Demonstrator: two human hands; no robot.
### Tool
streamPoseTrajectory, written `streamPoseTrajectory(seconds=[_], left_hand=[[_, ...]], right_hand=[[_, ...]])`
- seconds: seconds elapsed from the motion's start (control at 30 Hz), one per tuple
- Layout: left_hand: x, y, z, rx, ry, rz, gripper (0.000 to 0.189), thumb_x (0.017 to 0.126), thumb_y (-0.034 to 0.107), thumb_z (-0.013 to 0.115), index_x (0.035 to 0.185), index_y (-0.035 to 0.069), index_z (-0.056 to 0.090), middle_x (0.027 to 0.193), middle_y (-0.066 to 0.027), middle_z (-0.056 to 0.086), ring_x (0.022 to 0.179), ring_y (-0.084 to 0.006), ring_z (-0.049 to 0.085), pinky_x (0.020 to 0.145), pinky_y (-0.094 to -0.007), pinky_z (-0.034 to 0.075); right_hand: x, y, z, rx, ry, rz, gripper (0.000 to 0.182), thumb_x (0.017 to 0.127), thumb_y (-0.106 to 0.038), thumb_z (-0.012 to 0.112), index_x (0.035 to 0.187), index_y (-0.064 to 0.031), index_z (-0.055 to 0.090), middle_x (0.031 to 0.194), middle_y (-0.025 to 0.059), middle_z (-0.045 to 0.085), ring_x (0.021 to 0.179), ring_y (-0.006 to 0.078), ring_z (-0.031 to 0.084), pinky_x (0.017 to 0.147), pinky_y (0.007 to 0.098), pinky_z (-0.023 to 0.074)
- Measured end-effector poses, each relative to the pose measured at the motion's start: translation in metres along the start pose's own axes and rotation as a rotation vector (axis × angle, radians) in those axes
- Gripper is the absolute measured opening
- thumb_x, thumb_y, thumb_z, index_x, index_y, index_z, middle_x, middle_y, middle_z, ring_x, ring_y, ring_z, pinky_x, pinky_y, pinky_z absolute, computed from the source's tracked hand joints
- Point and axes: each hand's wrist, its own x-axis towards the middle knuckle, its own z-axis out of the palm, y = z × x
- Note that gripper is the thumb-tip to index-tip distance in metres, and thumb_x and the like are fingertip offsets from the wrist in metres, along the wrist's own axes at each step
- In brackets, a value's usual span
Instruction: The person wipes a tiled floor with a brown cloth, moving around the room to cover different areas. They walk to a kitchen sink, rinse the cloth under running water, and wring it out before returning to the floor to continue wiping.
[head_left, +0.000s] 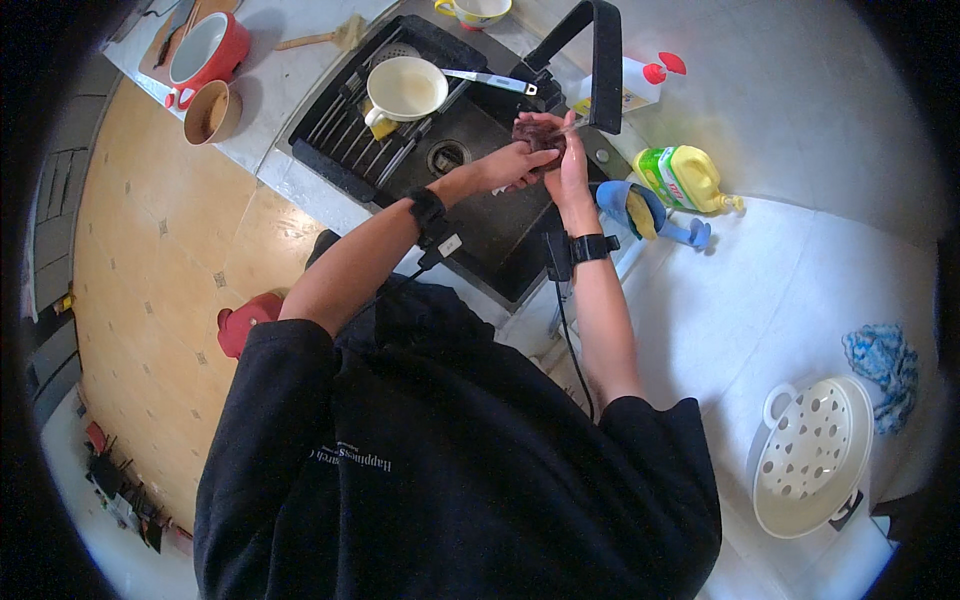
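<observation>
Over the dark sink basin (480, 217), my left hand (499, 166) and my right hand (574, 169) are together around a wet, dark brown cloth (534, 133). My left thumb lies across it, while my right palm and fingers wrap its far and right sides. A thin stream of water falls onto it by my right fingers from the black angular faucet (606, 75). To the left, a white handled pot or bowl (409, 88) with cloudy liquid rests on the black drain rack (337, 142). A yellow sponge (384, 129) shows partly from under it.
Right of the sink are a white bottle with a red cap (637, 81), a yellow detergent bottle (679, 178) and a blue holder (619, 199). A white colander (814, 457) and blue cloth (885, 375) lie farther right. A red pot (210, 49) and brown bowl (214, 112) stand left.
</observation>
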Motion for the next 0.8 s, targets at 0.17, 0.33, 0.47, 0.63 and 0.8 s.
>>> streamPoseTrajectory(seconds=[0.17,0.33,0.47,0.63,0.8], left_hand=[[0.006,-0.008,0.009,0.133,0.071,0.215,0.052,0.105,0.047,0.045,0.077,0.005,0.057,0.063,-0.0014,0.049,0.056,-0.0137,0.046,0.050,-0.0304,0.038],[0.006,-0.034,-0.008,0.303,0.074,0.366,0.051,0.104,0.047,0.045,0.086,0.002,0.058,0.068,-0.0025,0.048,0.061,-0.0155,0.046,0.056,-0.0324,0.040],[0.000,-0.029,-0.013,0.338,-0.002,0.173,0.052,0.104,0.049,0.047,0.086,0.001,0.058,0.067,-0.0012,0.047,0.061,-0.0159,0.046,0.057,-0.0315,0.040],[-0.012,-0.006,-0.006,0.063,-0.002,0.101,0.049,0.102,0.051,0.049,0.087,0.006,0.059,0.069,0.0001,0.053,0.058,-0.0102,0.050,0.052,-0.0270,0.040],[-0.001,0.003,-0.012,0.183,-0.074,-0.020,0.038,0.093,0.042,0.065,0.095,0.004,0.065,0.074,-0.0029,0.063,0.055,-0.0116,0.053,0.050,-0.0266,0.042]], right_hand=[[0.017,0.005,-0.025,0.162,-0.027,-0.055,0.049,0.105,-0.047,0.045,0.074,-0.0100,0.052,0.073,0.0064,0.053,0.079,0.0208,0.056,0.082,0.0379,0.0489],[0.016,-0.003,0.009,0.152,0.060,0.096,0.056,0.105,-0.046,0.047,0.059,-0.0160,0.035,0.056,-0.0001,0.036,0.058,0.0149,0.039,0.070,0.0354,0.0445],[0.019,0.000,0.008,0.007,0.167,0.166,0.056,0.105,-0.047,0.046,0.059,-0.0159,0.033,0.052,-0.0004,0.031,0.053,0.0159,0.035,0.062,0.0340,0.0416],[0.022,0.001,-0.005,-0.104,0.102,0.076,0.055,0.103,-0.054,0.045,0.068,-0.0112,0.051,0.063,0.0042,0.052,0.064,0.0181,0.053,0.067,0.0333,0.0477],[0.008,-0.008,0.016,-0.180,0.060,0.070,0.060,0.102,-0.058,0.043,0.085,-0.0046,0.065,0.093,0.0128,0.069,0.085,0.0225,0.066,0.078,0.0371,0.0536]])
